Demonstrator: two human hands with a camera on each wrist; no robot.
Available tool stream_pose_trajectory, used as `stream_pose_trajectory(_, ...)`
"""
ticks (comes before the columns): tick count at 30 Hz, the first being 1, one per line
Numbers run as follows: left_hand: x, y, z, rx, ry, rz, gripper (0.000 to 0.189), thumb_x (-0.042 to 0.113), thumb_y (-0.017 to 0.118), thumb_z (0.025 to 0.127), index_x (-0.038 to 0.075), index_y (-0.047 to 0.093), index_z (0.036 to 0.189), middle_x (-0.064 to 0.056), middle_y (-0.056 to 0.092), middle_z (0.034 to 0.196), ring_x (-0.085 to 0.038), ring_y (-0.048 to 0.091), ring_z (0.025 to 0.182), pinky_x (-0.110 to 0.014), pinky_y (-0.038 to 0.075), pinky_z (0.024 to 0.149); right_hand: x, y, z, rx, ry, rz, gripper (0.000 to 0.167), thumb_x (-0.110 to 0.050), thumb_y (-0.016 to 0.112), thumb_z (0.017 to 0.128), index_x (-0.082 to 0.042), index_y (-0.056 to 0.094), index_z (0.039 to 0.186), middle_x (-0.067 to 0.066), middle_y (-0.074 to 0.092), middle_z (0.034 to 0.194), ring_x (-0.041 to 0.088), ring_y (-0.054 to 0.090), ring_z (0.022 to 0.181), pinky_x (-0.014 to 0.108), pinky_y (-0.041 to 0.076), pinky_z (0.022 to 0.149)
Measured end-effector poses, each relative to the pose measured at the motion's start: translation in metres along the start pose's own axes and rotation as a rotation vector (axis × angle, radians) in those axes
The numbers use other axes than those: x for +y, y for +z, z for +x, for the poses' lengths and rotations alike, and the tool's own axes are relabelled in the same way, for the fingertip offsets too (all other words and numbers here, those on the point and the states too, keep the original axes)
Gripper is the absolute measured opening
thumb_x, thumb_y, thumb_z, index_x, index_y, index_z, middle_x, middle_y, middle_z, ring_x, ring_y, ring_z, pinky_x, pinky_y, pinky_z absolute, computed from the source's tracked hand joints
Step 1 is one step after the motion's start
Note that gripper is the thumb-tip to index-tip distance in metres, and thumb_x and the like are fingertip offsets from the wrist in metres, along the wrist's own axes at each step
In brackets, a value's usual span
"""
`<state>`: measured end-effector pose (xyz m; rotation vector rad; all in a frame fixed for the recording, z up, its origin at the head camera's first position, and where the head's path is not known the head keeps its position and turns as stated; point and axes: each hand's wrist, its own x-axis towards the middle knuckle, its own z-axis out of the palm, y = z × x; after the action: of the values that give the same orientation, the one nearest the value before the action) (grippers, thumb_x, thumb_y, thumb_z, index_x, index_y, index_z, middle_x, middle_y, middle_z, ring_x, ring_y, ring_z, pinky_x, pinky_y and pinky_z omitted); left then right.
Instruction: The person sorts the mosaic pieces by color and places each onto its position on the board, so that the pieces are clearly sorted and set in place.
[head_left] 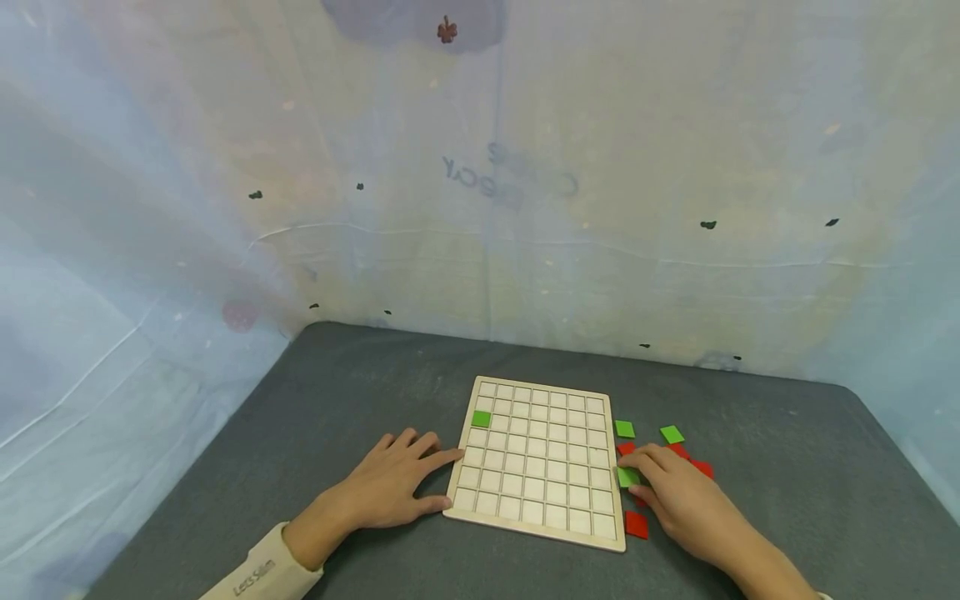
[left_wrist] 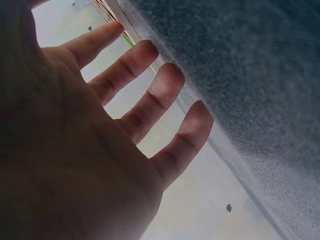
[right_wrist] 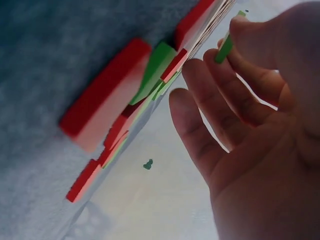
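A pale wooden grid board (head_left: 534, 467) lies on the dark table, with one green tile (head_left: 481, 419) in its leftmost column. My left hand (head_left: 390, 485) rests at the board's left edge, fingers spread, index fingertip and thumb right at the rim. In the left wrist view its fingers (left_wrist: 167, 82) extend loosely and hold nothing. Just past the board's right edge, my right hand (head_left: 686, 504) pinches a green square tile (head_left: 627, 477) between thumb and fingers. The right wrist view shows this thin tile (right_wrist: 225, 49) edge-on, raised above the table.
Loose tiles lie right of the board: a green one (head_left: 624, 429) near its edge, another green one (head_left: 672, 434) farther out, and several red ones, including a red tile (head_left: 636, 525) nearest me. Grey cloth covers the table (head_left: 405, 367); a pale hanging sheet (head_left: 525, 275) stands behind it.
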<state>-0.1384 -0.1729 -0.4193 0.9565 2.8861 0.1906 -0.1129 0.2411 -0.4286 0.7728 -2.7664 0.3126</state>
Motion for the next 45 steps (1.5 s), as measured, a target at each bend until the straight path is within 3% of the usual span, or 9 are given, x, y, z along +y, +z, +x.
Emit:
stream_pose_trajectory(7, 0.001, -0.001, 0.001, 0.008, 0.002, -0.005, 0.062, 0.063, 0.057, 0.093, 0.040, 0.045, 0.148, 0.006, 0.053, 0.126, -0.014, 0.042, 0.100, -0.045, 0.037, 0.082, -0.005, 0.003, 0.004, -0.038, 0.023, 0.001, 0.032, -0.021, 0.076, 0.089, -0.026, 0.064, 0.118, -0.014, 0.059, 0.115, 0.003, 0.060, 0.097, 0.026, 0.054, 0.080)
stream_pose_trajectory(22, -0.002, 0.002, 0.002, 0.007, 0.009, -0.010, 0.062, 0.065, 0.054, 0.093, 0.041, 0.043, 0.149, 0.007, 0.052, 0.125, -0.013, 0.039, 0.098, -0.043, 0.034, 0.082, -0.006, 0.004, 0.016, 0.003, 0.008, 0.013, 0.034, -0.022, 0.077, 0.088, -0.021, 0.064, 0.119, -0.008, 0.061, 0.119, 0.010, 0.062, 0.105, 0.030, 0.055, 0.084)
stream_pose_trajectory(38, -0.001, 0.002, 0.000, 0.006, 0.006, -0.036, 0.063, 0.066, 0.054, 0.092, 0.041, 0.043, 0.149, 0.006, 0.051, 0.124, -0.013, 0.039, 0.098, -0.043, 0.034, 0.082, -0.020, 0.007, 0.043, 0.051, -0.064, -0.002, 0.036, -0.020, 0.080, 0.086, -0.016, 0.065, 0.118, -0.003, 0.063, 0.114, 0.015, 0.062, 0.105, 0.034, 0.054, 0.084)
stream_pose_trajectory(45, -0.001, 0.002, -0.001, 0.031, 0.012, -0.031, 0.063, 0.066, 0.054, 0.092, 0.039, 0.045, 0.149, 0.006, 0.052, 0.122, -0.012, 0.037, 0.095, -0.039, 0.031, 0.079, -0.023, 0.008, 0.058, 0.085, -0.099, 0.045, 0.036, -0.019, 0.080, 0.086, -0.015, 0.065, 0.118, -0.003, 0.063, 0.113, 0.014, 0.062, 0.102, 0.033, 0.054, 0.081)
